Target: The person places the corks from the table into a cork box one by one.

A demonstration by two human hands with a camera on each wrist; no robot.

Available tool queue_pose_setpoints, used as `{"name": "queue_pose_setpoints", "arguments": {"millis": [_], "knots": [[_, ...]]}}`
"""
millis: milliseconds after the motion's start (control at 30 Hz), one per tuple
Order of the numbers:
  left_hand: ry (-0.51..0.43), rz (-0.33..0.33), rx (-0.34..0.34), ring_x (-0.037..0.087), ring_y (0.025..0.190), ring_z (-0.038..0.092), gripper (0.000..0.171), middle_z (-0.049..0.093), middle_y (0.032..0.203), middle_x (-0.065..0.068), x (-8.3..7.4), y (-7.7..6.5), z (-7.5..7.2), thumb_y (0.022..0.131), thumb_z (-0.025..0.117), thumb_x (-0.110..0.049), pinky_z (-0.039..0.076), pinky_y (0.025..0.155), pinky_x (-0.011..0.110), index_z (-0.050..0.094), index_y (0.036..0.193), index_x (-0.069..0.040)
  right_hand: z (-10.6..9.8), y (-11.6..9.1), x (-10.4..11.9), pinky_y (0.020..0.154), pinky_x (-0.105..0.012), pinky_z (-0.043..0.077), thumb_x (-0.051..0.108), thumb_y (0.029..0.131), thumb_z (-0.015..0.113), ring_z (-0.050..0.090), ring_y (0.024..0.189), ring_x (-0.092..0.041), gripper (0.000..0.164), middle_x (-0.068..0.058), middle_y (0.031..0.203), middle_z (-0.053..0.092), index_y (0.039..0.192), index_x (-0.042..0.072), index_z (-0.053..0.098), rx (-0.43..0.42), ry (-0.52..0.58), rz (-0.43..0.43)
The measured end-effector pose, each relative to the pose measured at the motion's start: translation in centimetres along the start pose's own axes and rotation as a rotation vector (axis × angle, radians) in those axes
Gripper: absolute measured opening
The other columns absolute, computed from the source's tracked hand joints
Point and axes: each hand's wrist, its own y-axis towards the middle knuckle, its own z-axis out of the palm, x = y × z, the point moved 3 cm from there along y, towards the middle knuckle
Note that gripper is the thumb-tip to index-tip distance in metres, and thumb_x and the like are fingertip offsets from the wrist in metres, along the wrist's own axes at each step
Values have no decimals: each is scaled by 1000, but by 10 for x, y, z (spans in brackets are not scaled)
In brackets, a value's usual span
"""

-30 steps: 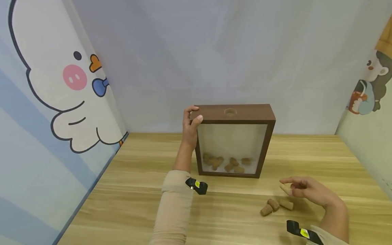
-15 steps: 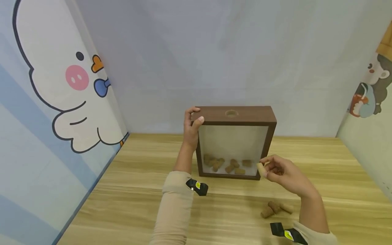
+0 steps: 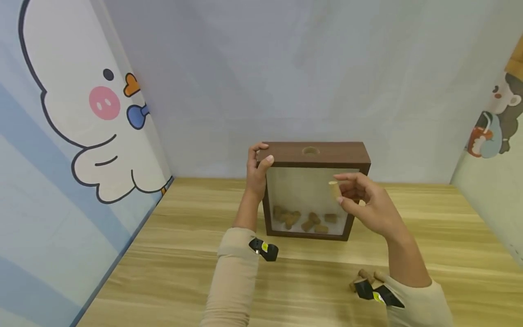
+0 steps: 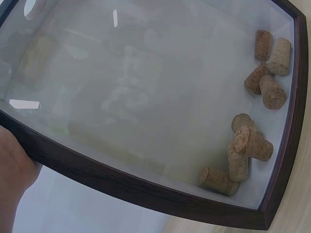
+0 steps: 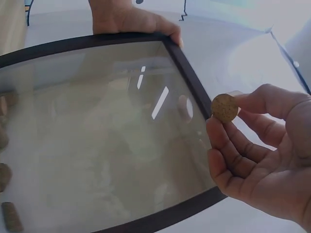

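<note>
A dark brown wooden frame box [image 3: 314, 156] with a clear front stands upright on the table, a round hole [image 3: 311, 151] in its top. My left hand [image 3: 256, 175] grips its upper left corner, thumb on the front edge and fingers behind. Between the thumb and fingers of my right hand [image 3: 365, 200] is a cork [image 3: 334, 189], held before the right part of the clear front; the right wrist view shows the cork's round end [image 5: 225, 108]. Inside the box, several corks [image 4: 253, 143] lie along the bottom.
A few loose corks [image 3: 365, 274] lie on the wooden table [image 3: 171, 268] at the front right, partly hidden by the right wrist's camera strap [image 3: 377, 294]. A pale grey curtain [image 3: 310, 77] hangs behind the box. Cartoon-printed walls [image 3: 61, 181] flank the table.
My right hand has carried the cork from beside the loose pile up and left to the front of the box. The left hand keeps its grip on the corner.
</note>
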Motion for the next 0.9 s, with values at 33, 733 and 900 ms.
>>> {"name": "queue_pose_setpoints", "arguments": {"millis": [33, 733, 900], "knots": [[-1, -1, 0, 24, 119, 26, 47, 27, 136, 10, 0, 0, 0, 80, 52, -35, 26, 92, 42, 40, 114, -6, -1, 4, 3, 68, -22, 46, -12, 82, 59, 58, 81, -11, 41, -13, 95, 61, 122, -1, 54, -6, 3, -10], [-12, 13, 7, 20, 107, 33, 53, 31, 129, 7, 2, 1, 1, 79, 52, -35, 29, 87, 38, 36, 116, 0, -6, 87, 21, 69, -28, 48, 7, 85, 65, 59, 86, -21, 35, -16, 102, 59, 117, 2, 52, -34, -29, 274], [-15, 14, -3, 19, 106, 35, 52, 34, 127, 6, 2, 0, 0, 78, 52, -36, 30, 86, 37, 37, 115, -1, -5, 106, 20, 68, -34, 46, 6, 84, 64, 56, 85, -27, 34, -18, 103, 57, 115, 2, 49, 55, -110, 436]]}}
